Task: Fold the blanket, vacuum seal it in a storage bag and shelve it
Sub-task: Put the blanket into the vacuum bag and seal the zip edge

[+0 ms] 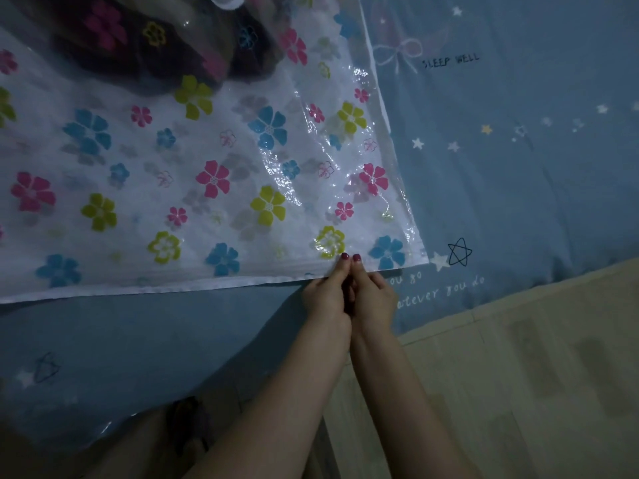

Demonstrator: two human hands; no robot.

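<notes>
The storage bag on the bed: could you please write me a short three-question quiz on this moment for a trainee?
1. True or false: the blanket is already inside the flower-printed storage bag.
2. Where do the left hand and the right hand pinch the bag?
A. at the white valve
B. at the near edge, close to its right corner
C. at the far edge
3. Fill in: the bag lies on a blue ____ printed with stars.

Key: 1 true; 2 B; 3 bedsheet.
</notes>
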